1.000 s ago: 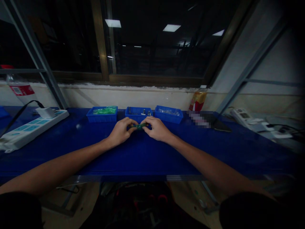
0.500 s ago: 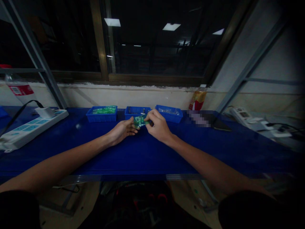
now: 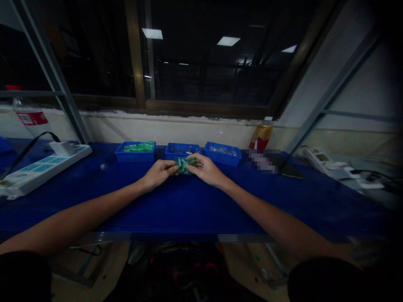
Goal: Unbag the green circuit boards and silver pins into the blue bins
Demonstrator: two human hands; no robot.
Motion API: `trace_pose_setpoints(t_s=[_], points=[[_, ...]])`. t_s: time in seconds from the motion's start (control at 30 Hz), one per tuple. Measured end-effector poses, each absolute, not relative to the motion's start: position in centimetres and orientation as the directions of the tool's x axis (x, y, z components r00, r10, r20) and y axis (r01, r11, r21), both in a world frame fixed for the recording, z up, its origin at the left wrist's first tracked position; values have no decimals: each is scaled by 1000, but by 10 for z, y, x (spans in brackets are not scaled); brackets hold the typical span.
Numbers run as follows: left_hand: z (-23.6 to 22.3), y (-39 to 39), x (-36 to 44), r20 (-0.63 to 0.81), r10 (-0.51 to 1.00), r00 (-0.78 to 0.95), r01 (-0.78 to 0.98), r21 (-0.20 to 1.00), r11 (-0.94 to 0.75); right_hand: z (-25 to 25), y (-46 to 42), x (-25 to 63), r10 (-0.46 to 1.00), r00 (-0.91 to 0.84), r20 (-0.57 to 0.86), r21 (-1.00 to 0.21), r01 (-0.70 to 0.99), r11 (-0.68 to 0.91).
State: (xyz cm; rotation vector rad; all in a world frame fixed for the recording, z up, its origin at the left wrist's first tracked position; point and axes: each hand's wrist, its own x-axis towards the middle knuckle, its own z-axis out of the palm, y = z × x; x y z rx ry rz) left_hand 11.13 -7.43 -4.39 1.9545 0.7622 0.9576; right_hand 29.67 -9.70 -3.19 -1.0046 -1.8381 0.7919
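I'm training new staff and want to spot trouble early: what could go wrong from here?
The green packet might slip, since it is held over the table just by the fingers and thumbs of the left hand and right hand. A hand could also bump the middle blue tray close behind, jostling its small metal-looking pieces.

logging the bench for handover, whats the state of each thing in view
left hand: pinching the left end of the green bag
right hand: gripping its right end
green bag: pale pieces inside; sealed or open, cannot tell
left blue tray: holding green packets
middle blue tray: holding metal-looking pieces
right blue tray: holding clear packets
bottle: upright, red cap on
power strip: white adapter plugged in
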Motion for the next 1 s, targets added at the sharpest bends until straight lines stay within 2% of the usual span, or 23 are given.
trace_pose_setpoints(t_s=[0.1,0.23,0.43,0.53,0.6,0.67,0.7,0.8,0.9,1.0], points=[[-45,-74,112,339,776,532,175,853,-492,-36,-95,297,874,-341,347,-811,359,463],[-44,-73,112,330,788,519,191,855,-483,-39,-95,297,872,-302,384,-766,423,484],[-45,-75,112,330,790,516,125,884,-450,-28,-106,294,818,-299,491,-590,577,565],[-36,-73,107,367,776,513,293,775,-560,-18,-112,296,785,-352,510,-502,619,604],[-24,-66,94,468,749,470,458,596,-659,-13,-112,302,791,-350,502,-482,647,591],[-8,-55,73,624,700,348,591,434,-680,-10,-109,311,800,-322,507,-458,686,566],[0,-49,60,677,691,252,645,415,-642,-10,-106,317,802,-305,514,-446,703,554],[17,-33,17,703,710,-34,671,543,-505,-10,-94,332,809,-260,526,-430,740,517],[23,-26,-14,613,790,-5,686,577,-443,-13,-85,342,822,-240,516,-424,762,489],[19,-23,-26,560,824,84,767,492,-412,-14,-82,346,824,-247,510,-400,780,481]])
